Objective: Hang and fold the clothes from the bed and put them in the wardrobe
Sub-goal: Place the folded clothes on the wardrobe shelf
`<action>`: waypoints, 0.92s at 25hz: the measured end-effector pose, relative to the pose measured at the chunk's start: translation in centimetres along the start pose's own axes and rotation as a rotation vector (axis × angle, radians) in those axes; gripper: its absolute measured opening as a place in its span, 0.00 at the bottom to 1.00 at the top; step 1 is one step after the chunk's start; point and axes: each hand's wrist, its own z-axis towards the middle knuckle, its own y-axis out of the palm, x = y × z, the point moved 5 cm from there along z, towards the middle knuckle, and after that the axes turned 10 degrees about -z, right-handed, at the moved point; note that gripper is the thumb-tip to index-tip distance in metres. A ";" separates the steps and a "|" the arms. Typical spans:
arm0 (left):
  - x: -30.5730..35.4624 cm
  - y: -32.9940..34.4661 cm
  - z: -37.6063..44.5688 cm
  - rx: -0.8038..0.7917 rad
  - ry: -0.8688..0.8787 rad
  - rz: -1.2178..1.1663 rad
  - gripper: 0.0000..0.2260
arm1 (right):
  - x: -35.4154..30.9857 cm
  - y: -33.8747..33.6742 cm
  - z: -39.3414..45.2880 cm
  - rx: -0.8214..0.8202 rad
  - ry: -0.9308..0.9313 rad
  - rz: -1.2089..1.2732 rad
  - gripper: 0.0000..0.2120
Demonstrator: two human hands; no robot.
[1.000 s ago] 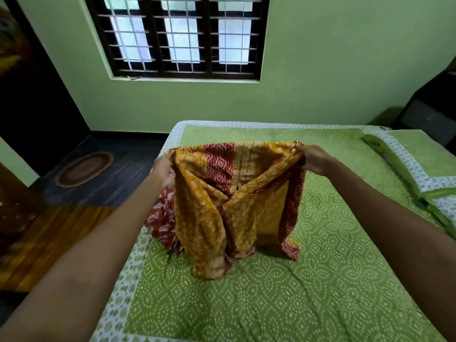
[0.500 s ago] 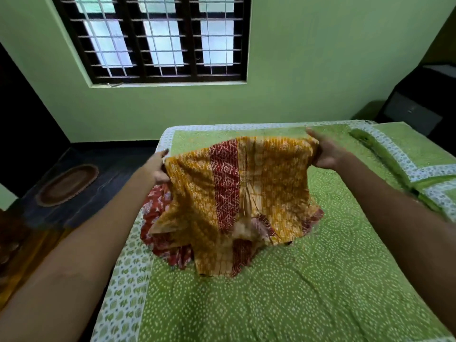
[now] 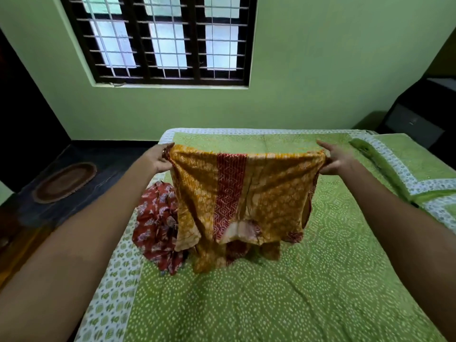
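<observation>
Soft daylight enters through the window (image 3: 167, 40), whose panes are blown out to white, and lights the bed (image 3: 271, 304) evenly. The left side of the room is deeply dark. Wide-angle bending curves the edges, and the near forearms look soft.

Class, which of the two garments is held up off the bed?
The mustard-yellow garment with a red stripe; the red floral garment lies crumpled on the bed.

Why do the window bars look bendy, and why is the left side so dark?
In the head view, the wide-angle lens bows the window bars and the bed edges. Daylight glares white through the panes, so the doorway side on the left falls into shadow. The yellow garment looks sharp; the forearms near the camera look soft.
</observation>
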 end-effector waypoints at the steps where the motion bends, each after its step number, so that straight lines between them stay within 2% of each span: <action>1: -0.5 0.8 -0.4 -0.011 0.001 0.061 0.15 | -0.2 0.0 0.0 -0.018 0.018 -0.057 0.10; 3: -0.1 1.7 -0.4 -0.008 0.078 0.084 0.15 | -1.1 -0.1 0.0 -0.019 -0.023 -0.036 0.09; 6: 1.6 2.2 0.3 -0.015 0.143 -0.042 0.13 | -2.3 -1.8 0.4 0.069 -0.078 0.106 0.09; 8: 1.8 2.2 0.8 -0.023 0.116 0.008 0.13 | -1.5 -2.5 1.3 0.112 -0.006 -0.015 0.08; 11: 1.1 2.2 1.6 -0.019 0.100 0.118 0.09 | -0.1 -2.4 2.4 0.015 0.067 -0.162 0.09; 13: 1.2 1.8 2.4 -0.011 0.123 0.101 0.09 | -0.3 -2.3 2.4 -0.016 0.064 -0.153 0.12; 15: 1.5 1.5 3.1 0.017 0.158 0.070 0.09 | -1.0 -2.3 2.1 -0.031 0.043 -0.127 0.10; 18: 1.7 2.1 3.4 0.034 0.237 0.042 0.04 | -2.0 -2.7 2.5 -0.047 -0.023 -0.124 0.10; 19: 1.9 2.0 3.6 0.058 0.272 0.067 0.06 | -2.3 -2.8 2.3 -0.029 -0.058 -0.167 0.10; 20: 2.5 1.7 4.5 0.072 0.314 0.090 0.13 | -2.6 -2.9 2.4 -0.013 -0.094 -0.212 0.09; 23: 4.0 -2.5 14.4 0.096 0.377 0.207 0.46 | -3.4 -3.9 2.8 0.093 -0.215 -0.229 0.06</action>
